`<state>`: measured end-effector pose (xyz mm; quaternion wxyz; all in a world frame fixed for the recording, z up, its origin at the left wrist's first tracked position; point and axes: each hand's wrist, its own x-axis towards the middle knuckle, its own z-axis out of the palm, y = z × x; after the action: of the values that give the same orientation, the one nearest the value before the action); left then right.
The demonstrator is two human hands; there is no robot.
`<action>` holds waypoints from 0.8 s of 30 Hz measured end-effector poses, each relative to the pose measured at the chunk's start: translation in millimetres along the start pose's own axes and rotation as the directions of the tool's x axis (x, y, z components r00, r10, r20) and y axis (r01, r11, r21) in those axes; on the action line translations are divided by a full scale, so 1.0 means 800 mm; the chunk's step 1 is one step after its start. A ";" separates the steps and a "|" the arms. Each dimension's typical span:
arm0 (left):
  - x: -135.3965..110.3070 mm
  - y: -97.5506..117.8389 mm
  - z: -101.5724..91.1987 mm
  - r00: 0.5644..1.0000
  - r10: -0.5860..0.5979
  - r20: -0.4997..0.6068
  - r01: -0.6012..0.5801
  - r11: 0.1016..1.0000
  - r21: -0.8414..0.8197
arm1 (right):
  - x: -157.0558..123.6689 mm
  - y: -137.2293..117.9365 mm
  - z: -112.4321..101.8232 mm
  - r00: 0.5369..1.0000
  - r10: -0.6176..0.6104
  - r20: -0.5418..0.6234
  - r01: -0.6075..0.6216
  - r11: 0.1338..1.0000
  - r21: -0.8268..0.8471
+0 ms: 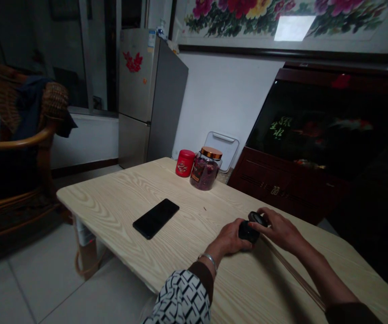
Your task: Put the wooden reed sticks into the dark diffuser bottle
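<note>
Low over the wooden table (177, 252), my left hand (231, 236) is closed around a small black container (248, 232). My right hand (278, 227) grips its round black lid (257, 218), which is tilted up above the container. Whether lid and container are joined cannot be made out, and the inside is hidden. A black smartphone (156, 218) lies flat on the table to the left of my hands.
Toward the table's far edge stand a red canister (185, 163) and a clear jar (205, 170) with a copper-coloured lid. A narrow tan strip (295, 275) runs beneath my right forearm. Beyond are a fridge (135, 90), a dark cabinet (281, 180) and a wicker chair (15, 144).
</note>
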<state>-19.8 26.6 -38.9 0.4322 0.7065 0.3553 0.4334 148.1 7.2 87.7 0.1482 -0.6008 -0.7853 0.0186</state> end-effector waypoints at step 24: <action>-0.001 0.002 -0.001 1.000 -0.026 0.011 0.026 0.999 0.034 | 0.019 -0.015 -0.023 0.947 -0.211 0.240 0.194 0.976 0.096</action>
<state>-20.6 25.6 -37.7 0.4279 0.7115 0.3692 0.4176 138.2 15.6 110.8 0.0708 -0.5043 -0.8540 0.1063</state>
